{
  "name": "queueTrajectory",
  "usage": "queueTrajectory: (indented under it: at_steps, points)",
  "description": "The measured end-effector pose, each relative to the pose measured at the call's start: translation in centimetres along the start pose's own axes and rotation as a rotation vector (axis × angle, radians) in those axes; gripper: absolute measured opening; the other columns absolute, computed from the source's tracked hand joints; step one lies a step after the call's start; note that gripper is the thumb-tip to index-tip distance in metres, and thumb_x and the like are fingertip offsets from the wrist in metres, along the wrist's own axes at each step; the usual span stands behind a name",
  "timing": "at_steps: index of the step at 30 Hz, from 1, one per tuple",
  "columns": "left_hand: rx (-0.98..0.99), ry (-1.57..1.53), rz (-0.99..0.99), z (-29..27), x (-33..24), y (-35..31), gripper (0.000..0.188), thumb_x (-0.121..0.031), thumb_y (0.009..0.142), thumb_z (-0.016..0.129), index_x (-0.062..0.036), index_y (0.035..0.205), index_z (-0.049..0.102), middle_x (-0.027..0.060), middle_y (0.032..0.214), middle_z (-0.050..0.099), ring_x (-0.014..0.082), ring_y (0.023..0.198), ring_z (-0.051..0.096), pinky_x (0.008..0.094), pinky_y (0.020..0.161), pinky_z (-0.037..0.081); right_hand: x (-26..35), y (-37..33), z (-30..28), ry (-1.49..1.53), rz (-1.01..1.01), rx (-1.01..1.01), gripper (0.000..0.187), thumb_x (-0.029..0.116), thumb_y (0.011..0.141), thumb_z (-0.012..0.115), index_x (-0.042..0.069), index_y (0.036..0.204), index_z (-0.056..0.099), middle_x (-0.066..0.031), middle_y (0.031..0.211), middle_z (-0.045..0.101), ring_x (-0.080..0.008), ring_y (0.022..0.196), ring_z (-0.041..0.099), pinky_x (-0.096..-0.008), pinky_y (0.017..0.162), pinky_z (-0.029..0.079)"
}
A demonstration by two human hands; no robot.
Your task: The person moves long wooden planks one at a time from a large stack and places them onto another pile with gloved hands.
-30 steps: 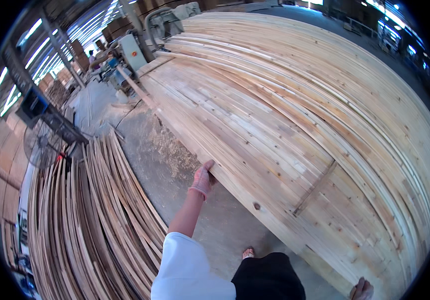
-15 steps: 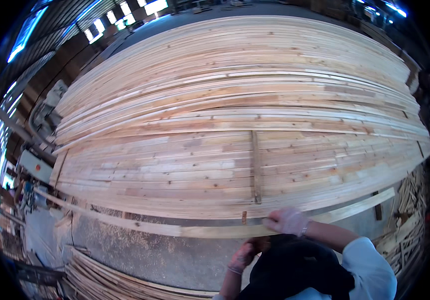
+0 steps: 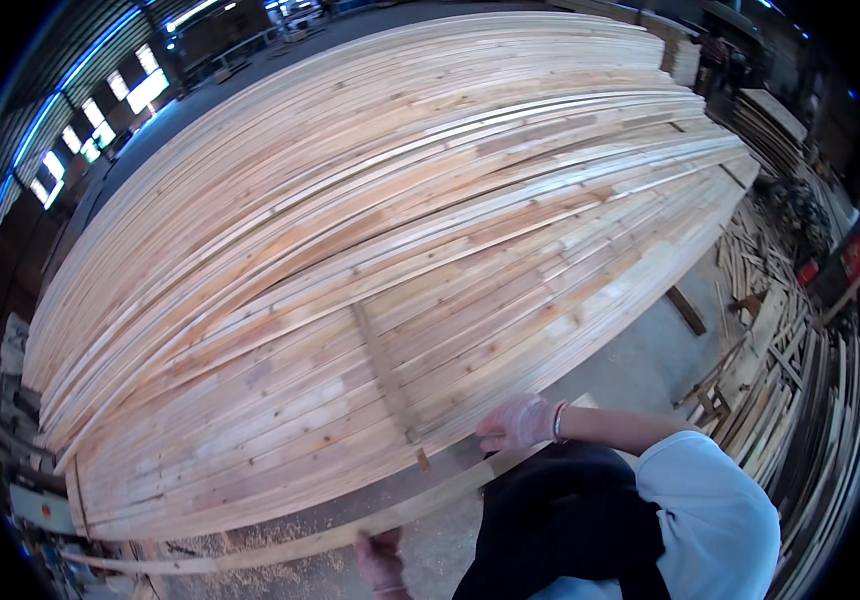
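Observation:
A long, narrow wooden board [image 3: 300,545] runs slantwise in front of me, from the lower left up to my waist. My right hand [image 3: 518,423], in a pale pinkish work glove, is closed over the board where it passes my dark apron. Lower and to the left, my left hand [image 3: 382,562], gloved too, is at the board's near edge; its fingers are blurred and partly hidden. Just beyond the board lies a large stack of pale planks [image 3: 470,300], with a thin crosswise wooden strip [image 3: 378,360] on its near layer.
Scrap wood and offcuts [image 3: 750,370] lie heaped on the floor at the right, beside long strips [image 3: 830,430]. A dark wood block [image 3: 686,310] sits on the concrete by the stack. Sawdust [image 3: 250,580] covers the floor at lower left, near a pale machine box [image 3: 45,508].
My view has turned right, so the stack and board now slant up to the right. My left hand has moved away from my body, leftward along the board. My right hand stays on the board.

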State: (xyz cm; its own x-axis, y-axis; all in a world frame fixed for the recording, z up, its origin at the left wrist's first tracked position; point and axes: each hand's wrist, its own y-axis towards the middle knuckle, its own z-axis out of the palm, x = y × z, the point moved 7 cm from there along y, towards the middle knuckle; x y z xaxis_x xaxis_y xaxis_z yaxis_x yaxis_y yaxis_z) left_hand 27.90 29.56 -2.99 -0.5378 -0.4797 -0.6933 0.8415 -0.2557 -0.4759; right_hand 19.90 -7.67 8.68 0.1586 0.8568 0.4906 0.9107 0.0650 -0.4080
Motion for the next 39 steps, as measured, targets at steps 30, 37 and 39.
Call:
queueTrajectory:
  at_steps: [30, 37, 39]
  points:
    - [-0.219, 0.046, -0.412, 53.9, 1.8, 41.7, 0.062, -0.050, 0.077, 0.072, -0.0078, 0.115, 0.049, 0.0078, 0.103, 0.051, 0.0227, 0.089, 0.049, 0.0399, 0.079, 0.048, -28.4, 3.0, -19.6, 0.054, 0.083, -0.691, 0.019, 0.035, 0.086, 0.052, 0.017, 0.086, 0.057, -0.0062, 0.075, 0.057, -0.0274, 0.070, 0.059, -0.0406, 0.062, 0.048]
    - [-0.357, 0.422, -0.188, 55.2, 1.9, 41.9, 0.047, -0.041, 0.077, 0.076, -0.0101, 0.106, 0.055, 0.0084, 0.093, 0.053, 0.0209, 0.078, 0.052, 0.0338, 0.067, 0.054, -29.5, 2.0, -20.0, 0.160, 0.039, -0.723, 0.018, 0.030, 0.089, 0.051, 0.014, 0.090, 0.058, -0.0072, 0.076, 0.056, -0.0276, 0.074, 0.059, -0.0408, 0.067, 0.049]
    - [-0.346, 0.398, -0.161, 55.0, 1.7, 41.7, 0.044, -0.037, 0.078, 0.075, -0.0090, 0.106, 0.056, 0.0094, 0.092, 0.055, 0.0211, 0.076, 0.053, 0.0332, 0.066, 0.055, -29.4, 1.8, -20.3, 0.176, 0.033, -0.712, 0.018, 0.030, 0.089, 0.051, 0.014, 0.090, 0.058, -0.0071, 0.076, 0.056, -0.0276, 0.075, 0.059, -0.0410, 0.068, 0.049]
